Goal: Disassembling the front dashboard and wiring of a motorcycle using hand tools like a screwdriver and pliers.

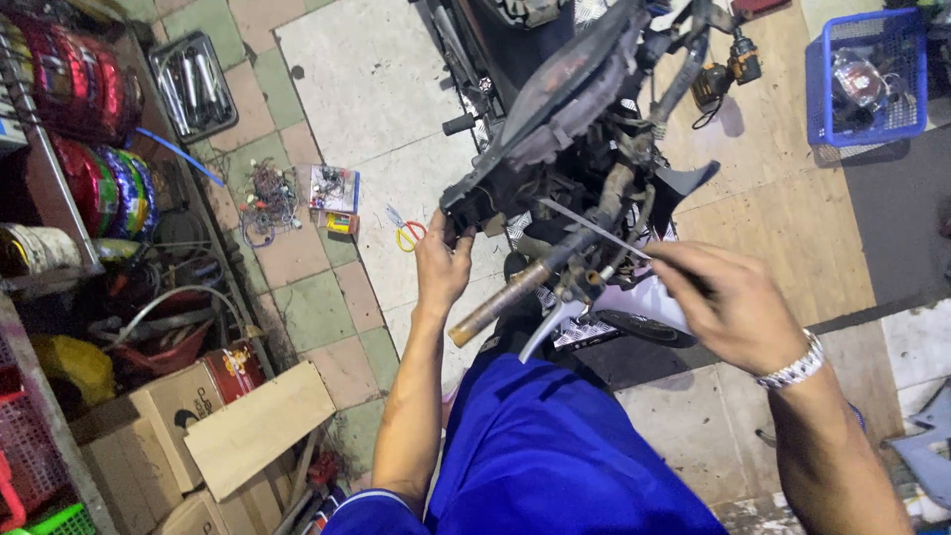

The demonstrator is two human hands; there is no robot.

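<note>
I see my left hand clamped on the stripped motorcycle's black headlight housing, at 10 o'clock from the bare handlebar. My right hand pinches a thin metal rod into the wiring (tip hidden). Risk, as I judge it: the rod slips and nicks cables, or jabs my left fingers.

Tiled workshop floor
Scissors, a wire tangle, a metal tray and a blue basket lie on it.

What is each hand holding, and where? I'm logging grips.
Right hand pinches a thin metal rod at its near end; left hand grips the motorcycle's dark front housing.
</note>
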